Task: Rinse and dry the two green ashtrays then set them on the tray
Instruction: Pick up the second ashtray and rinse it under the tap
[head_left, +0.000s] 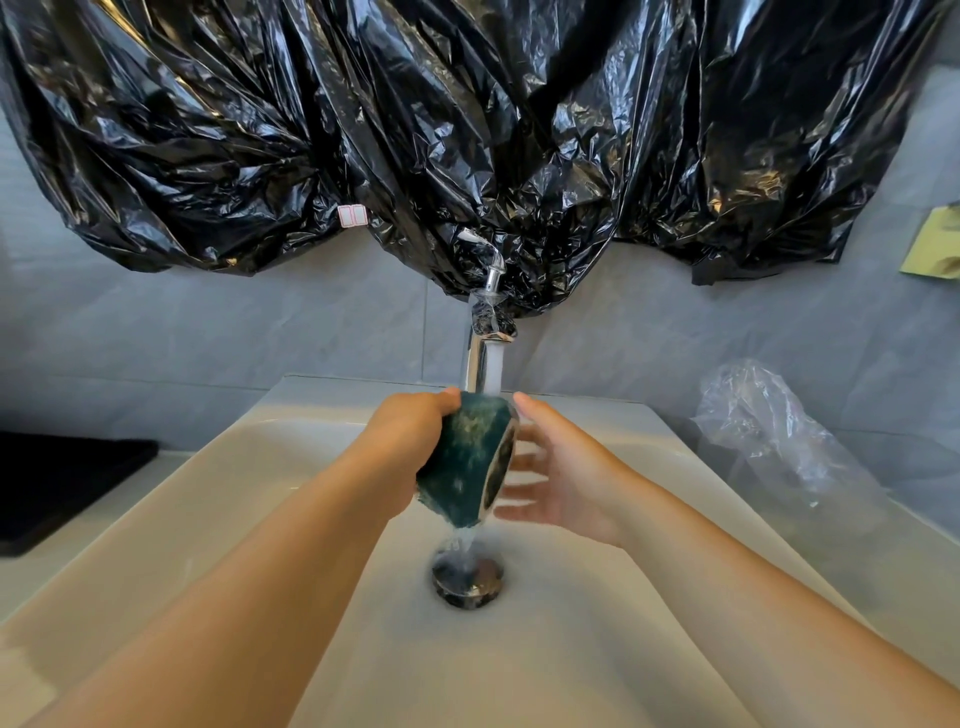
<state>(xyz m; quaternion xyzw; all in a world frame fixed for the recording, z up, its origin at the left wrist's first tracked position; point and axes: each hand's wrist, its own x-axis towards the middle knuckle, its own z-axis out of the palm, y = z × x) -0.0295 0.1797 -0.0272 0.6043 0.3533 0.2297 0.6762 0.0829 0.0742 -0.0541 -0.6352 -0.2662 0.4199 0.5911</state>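
1. Now the left hand (410, 441) grips one green ashtray (465, 457) by its back, fingers curled round the rim, directly under the tap (480, 353).
2. It is tilted on its edge with the hollow side facing right, probably so the water (493, 369) runs across it and falls straight to the drain (467, 577).
3. The right hand (550, 478) is wide, with fingers spread and blurred. It holds nothing and is just beside the hollow side, I think in order to rub it.
4. Both are over the middle of the sink (208, 493), which keeps splashes inside.
5. A second ashtray is not in view. The dark flat thing (62, 483) on the worktop at left may be the tray.
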